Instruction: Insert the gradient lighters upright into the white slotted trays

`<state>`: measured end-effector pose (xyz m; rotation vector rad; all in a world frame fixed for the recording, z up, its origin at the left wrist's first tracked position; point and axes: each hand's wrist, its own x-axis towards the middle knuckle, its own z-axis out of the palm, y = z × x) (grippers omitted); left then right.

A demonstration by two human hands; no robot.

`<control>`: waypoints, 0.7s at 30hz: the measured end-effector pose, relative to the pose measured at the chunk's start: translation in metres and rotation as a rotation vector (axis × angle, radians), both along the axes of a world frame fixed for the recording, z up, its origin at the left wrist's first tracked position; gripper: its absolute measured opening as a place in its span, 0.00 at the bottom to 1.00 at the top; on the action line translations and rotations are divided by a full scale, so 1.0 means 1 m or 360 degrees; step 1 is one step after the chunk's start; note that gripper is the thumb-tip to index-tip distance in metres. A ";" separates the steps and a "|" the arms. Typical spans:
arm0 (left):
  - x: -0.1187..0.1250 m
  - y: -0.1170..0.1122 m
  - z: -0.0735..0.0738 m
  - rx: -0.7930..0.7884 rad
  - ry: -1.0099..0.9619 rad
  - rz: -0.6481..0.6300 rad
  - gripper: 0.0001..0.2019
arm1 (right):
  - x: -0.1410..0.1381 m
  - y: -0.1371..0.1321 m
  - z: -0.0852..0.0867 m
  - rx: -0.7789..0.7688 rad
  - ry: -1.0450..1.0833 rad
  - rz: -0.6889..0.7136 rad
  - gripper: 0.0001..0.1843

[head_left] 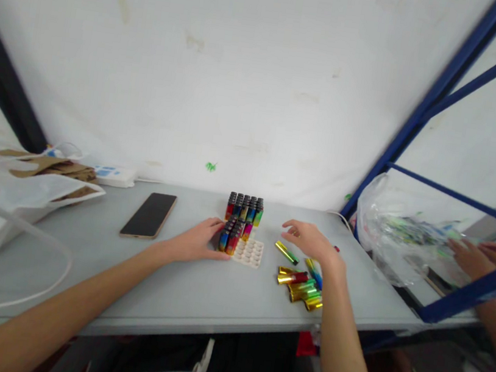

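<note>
In the head view, a white tray (253,253) with round holes lies at the middle of the table. Colourful upright tubes with black tops, looking like lighters (232,236), fill its left part. My left hand (200,241) grips the tray's left end, thumb at the front and fingers behind. My right hand (307,239) is to the right of the tray, fingers bent and apart, with nothing visible in it. Just below it lies a single gold-green tube (287,252). A loose pile of shiny coloured tubes (302,287) lies nearer the front edge.
Behind the tray stands another block of black-topped tubes (245,209). A phone (149,215) lies to the left, with white plastic bags (5,207) beyond it. At right, a blue metal frame (410,129) borders the table; another person's hands (473,258) show past it near a clear bag (380,229).
</note>
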<state>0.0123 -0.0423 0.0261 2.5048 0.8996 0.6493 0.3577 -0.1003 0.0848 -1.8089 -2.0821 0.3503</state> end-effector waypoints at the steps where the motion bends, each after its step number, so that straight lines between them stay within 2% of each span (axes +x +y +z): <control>1: 0.000 0.000 0.000 -0.0005 0.0003 0.0002 0.37 | 0.014 -0.001 0.000 -0.0035 -0.0019 -0.0093 0.16; 7: 0.000 0.000 0.000 -0.0010 0.0009 0.0012 0.36 | 0.095 -0.009 -0.010 -0.0122 -0.0152 -0.0562 0.18; 11: 0.000 0.000 0.000 0.0004 -0.0004 0.0013 0.37 | 0.127 -0.016 -0.020 -0.0007 -0.0137 -0.0775 0.19; 15: 0.000 0.000 0.000 -0.0009 0.0006 0.0021 0.38 | 0.132 -0.012 -0.032 0.0003 -0.0165 -0.0934 0.20; 21: -0.001 0.000 0.000 -0.0002 -0.0014 0.0020 0.38 | 0.122 -0.003 -0.041 -0.0158 -0.0133 -0.0866 0.29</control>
